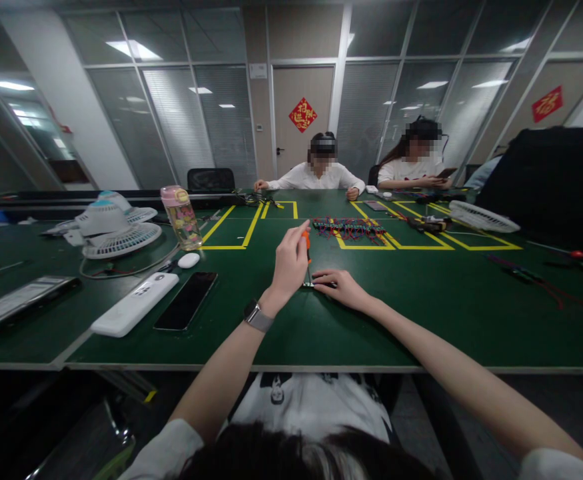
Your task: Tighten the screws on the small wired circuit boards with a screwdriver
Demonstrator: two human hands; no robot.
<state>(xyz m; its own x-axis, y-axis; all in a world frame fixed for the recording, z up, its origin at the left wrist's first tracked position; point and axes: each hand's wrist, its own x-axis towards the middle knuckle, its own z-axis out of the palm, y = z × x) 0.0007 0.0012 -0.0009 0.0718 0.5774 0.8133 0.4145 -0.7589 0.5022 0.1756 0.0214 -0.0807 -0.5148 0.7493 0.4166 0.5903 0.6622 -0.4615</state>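
My left hand [291, 259] is closed round the orange handle of a screwdriver [307, 248], which stands nearly upright. The screwdriver's thin shaft runs down to a small circuit board [308, 285] lying on the green table [271, 343]. My right hand [340, 288] rests on the table, its fingertips pressed on the right end of that board and partly hiding it. Beyond my hands lies a row of small boards with red and blue wires [350, 229].
Left of me are a black phone [186, 301], a white power bank [136, 305], a white oval case [188, 260], a pink-lidded bottle [182, 219] and a white fan [116, 227]. Yellow tape [221, 247] marks the table. Two people sit opposite; a black screen [551, 180] stands at right.
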